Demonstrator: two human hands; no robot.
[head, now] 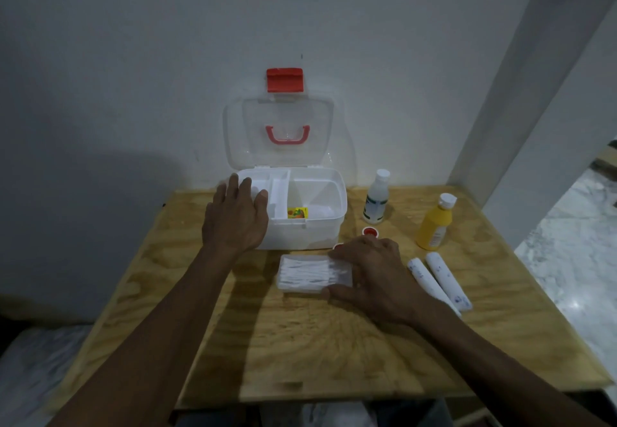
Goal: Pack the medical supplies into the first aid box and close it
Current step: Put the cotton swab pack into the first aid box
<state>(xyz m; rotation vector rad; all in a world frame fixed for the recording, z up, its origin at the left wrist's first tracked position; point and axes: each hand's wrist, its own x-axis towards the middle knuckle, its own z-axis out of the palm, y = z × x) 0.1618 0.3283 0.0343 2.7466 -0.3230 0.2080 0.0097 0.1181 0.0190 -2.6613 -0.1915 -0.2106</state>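
Observation:
The white first aid box (pixel 320 233) stands open at the back of the wooden table, its clear lid (pixel 278 116) with a red latch leaning on the wall. A small yellow-orange packet (pixel 297 212) lies inside. My left hand (pixel 235 216) rests flat on the box's left front corner. My right hand (pixel 370 276) grips the right end of a clear case of cotton swabs (pixel 307 274) lying in front of the box. Two small red-capped items (pixel 371 232) sit just beyond my right hand.
A clear bottle with a white cap (pixel 377 197) and a yellow bottle (pixel 434 224) stand right of the box. Two white rolls (pixel 440 281) lie near the table's right edge. A wall is close behind, a pillar at the right.

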